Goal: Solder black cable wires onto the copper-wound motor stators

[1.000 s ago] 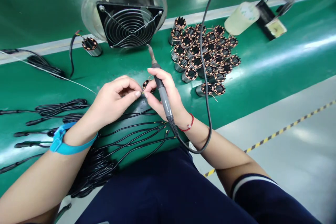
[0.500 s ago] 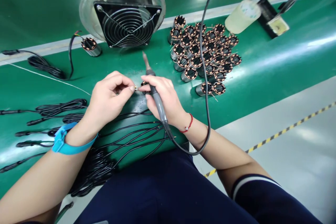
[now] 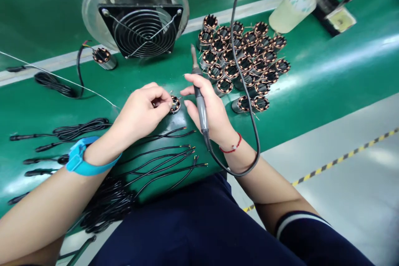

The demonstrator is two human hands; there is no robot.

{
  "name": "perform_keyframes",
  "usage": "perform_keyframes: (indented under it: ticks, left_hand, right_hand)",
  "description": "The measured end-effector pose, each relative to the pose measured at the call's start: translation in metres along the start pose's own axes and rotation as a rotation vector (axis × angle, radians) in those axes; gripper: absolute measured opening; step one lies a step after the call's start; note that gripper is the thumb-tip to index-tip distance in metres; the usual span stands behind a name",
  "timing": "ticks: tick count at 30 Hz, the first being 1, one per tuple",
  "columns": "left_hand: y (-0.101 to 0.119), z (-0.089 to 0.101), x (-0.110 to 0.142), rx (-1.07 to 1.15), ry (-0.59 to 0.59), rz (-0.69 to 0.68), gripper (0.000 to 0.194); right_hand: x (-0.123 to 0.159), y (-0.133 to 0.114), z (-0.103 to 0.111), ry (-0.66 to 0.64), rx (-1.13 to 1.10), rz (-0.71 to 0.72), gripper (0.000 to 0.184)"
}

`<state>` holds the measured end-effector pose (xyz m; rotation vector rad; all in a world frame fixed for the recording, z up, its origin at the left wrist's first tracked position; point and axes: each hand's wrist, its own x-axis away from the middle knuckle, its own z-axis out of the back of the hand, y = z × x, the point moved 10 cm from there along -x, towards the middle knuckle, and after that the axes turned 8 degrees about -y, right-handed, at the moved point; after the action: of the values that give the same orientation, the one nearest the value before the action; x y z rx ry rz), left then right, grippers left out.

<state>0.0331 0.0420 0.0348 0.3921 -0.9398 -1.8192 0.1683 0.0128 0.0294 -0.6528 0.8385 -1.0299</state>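
Observation:
My right hand [image 3: 208, 104] holds a soldering iron [image 3: 201, 110], its grey handle lying across the palm and its tip pointing up and away. Thumb and forefinger of this hand are apart, close to a small motor stator [image 3: 175, 104] with copper windings. My left hand [image 3: 146, 106] is closed in a pinch at that stator's left side. A thin wire with a yellowish end [image 3: 173, 103] shows at its fingertips, over the stator. A pale thin strand [image 3: 90, 89] runs from the upper left and disappears behind my left hand.
A round fan hood [image 3: 140, 29] stands at the back. Several stators [image 3: 229, 56] are grouped to the right, crossed by the iron's cord [image 3: 234, 45]. Black cables [image 3: 162, 156] with bared ends lie in front. A single stator [image 3: 105, 58] stands back left; a pale roll [image 3: 292, 10] back right.
Both hands were close together at the wire; now my right hand has moved right with the iron, and my left hand has brought the wire over to the stator. The view has shifted slightly.

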Motion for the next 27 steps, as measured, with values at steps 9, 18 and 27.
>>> perform_keyframes:
  ticks: [9,18,27]
  left_hand:
    - [-0.010,-0.003,0.003,0.065,0.067,0.037,0.011]
    - [-0.018,-0.008,0.004,0.107,0.052,0.091,0.010]
    - [-0.017,-0.007,0.002,0.103,0.084,0.118,0.013]
  right_hand:
    - [-0.007,0.000,-0.025,-0.042,-0.059,-0.025,0.042]
    - [0.010,-0.009,0.008,0.084,-0.157,-0.021,0.040]
    - [0.060,-0.025,0.038,0.356,-0.088,0.150,0.026]
